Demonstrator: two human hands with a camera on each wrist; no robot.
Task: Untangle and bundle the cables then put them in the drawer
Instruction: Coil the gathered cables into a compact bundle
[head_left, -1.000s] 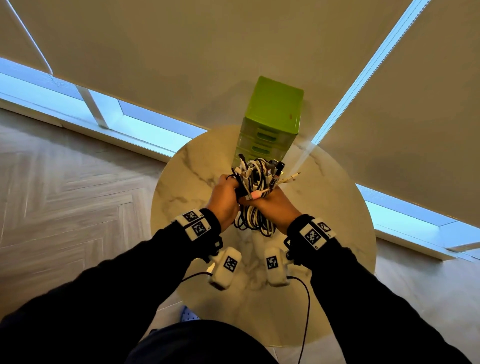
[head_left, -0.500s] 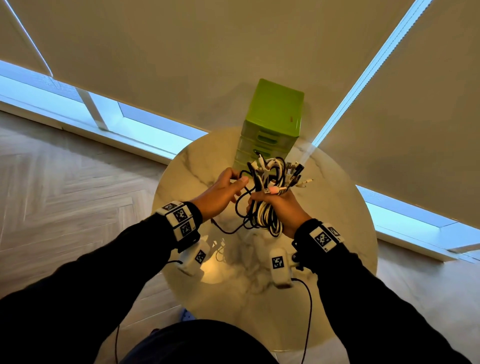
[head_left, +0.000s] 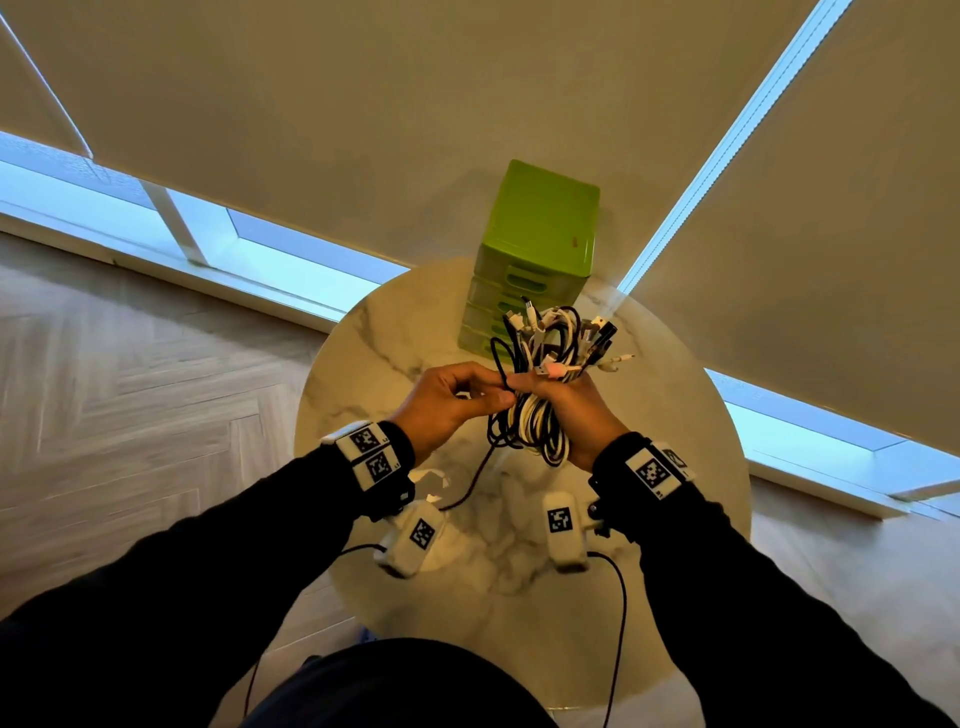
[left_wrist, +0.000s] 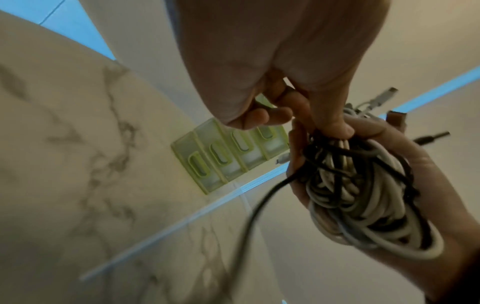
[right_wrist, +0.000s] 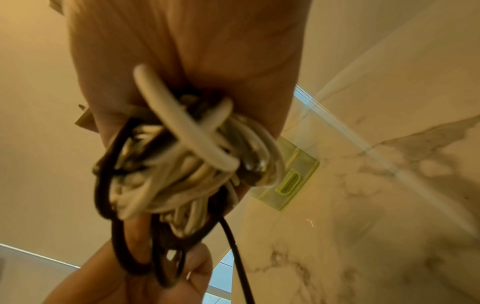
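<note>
A thick bundle of white and black cables (head_left: 545, 364) is held above the round marble table (head_left: 363, 364). My right hand (head_left: 566, 410) grips the bundle (right_wrist: 182, 164) round its middle, plugs sticking out above. My left hand (head_left: 452, 400) pinches a black cable (head_left: 498, 358) at the bundle's left side; in the left wrist view its fingers (left_wrist: 332, 121) press against the bundle (left_wrist: 363, 195). A loose black strand (head_left: 475, 478) hangs down toward the table. The green drawer unit (head_left: 540, 234) stands behind the bundle, all drawers closed (left_wrist: 228, 154).
The table's far edge meets a window wall with beige blinds (head_left: 363, 104). Wooden floor (head_left: 130, 389) lies to the left. White wrist devices (head_left: 415, 535) with thin cables hang under both forearms, over the table.
My left hand moved away from the bundle, drawing out a black cable, then came back to the bundle's left side. The bundle rose slightly toward the drawer unit.
</note>
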